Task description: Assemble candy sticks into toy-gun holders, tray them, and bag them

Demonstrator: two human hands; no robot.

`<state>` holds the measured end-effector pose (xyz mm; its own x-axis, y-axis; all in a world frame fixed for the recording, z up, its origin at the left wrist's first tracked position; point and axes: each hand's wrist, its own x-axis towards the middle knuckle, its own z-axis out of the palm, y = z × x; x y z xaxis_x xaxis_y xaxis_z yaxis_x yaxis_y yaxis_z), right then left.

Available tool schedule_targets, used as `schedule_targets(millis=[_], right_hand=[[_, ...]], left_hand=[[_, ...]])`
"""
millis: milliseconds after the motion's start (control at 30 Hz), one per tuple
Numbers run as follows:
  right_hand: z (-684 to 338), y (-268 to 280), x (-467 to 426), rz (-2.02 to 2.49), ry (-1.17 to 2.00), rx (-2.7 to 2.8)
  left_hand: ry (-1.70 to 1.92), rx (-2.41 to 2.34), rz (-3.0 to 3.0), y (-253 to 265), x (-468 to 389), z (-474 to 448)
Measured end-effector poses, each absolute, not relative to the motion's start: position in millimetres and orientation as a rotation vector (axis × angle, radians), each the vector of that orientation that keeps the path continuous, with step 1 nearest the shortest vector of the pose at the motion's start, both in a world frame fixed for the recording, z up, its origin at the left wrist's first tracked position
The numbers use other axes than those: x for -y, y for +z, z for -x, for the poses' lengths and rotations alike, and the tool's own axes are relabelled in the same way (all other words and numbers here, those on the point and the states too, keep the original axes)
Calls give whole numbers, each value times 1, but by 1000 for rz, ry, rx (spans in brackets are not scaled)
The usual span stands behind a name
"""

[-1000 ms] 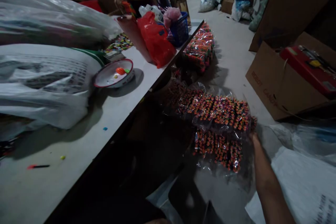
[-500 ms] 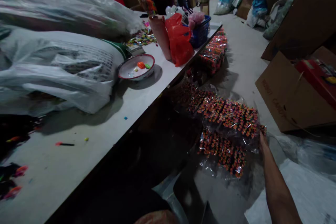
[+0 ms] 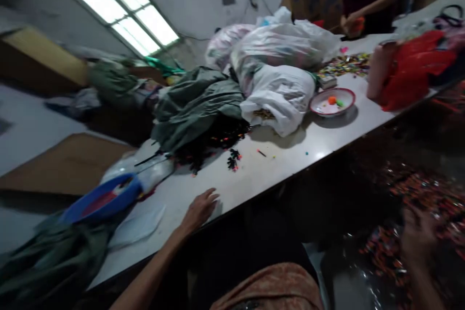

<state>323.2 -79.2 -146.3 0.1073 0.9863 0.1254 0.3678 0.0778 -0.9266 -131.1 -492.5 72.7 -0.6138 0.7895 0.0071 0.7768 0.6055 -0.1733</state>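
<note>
Left hand [image 3: 199,209] at bench [image 3: 247,179] edge, fingers loosely spread, nothing in them. Right hand [image 3: 417,235] low beside the bench, at bagged orange pieces [image 3: 385,251]; blurred, cannot tell if gripping. Outward on bench: dark cluster [image 3: 233,159], white bag [image 3: 285,89], red-rimmed bowl [image 3: 332,112]. Far end: co-worker's hand [image 3: 349,23] near something orange.
</note>
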Motion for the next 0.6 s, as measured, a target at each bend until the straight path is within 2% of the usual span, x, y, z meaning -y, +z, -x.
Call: schedule_targets(millis=[133, 267, 400, 600], right_hand=[[-199, -102, 141, 1010, 1335, 1695], [-133, -52, 181, 623, 1575, 1925], [-107, -20, 192, 503, 1639, 2076], [-78, 3, 187, 591, 1549, 2200]], left_hand=[[165, 2812, 1343, 55, 467, 133], [112, 2858, 1305, 49, 432, 154], [26, 2917, 1132, 47, 398, 198], [-151, 3100, 562, 33, 369, 257]])
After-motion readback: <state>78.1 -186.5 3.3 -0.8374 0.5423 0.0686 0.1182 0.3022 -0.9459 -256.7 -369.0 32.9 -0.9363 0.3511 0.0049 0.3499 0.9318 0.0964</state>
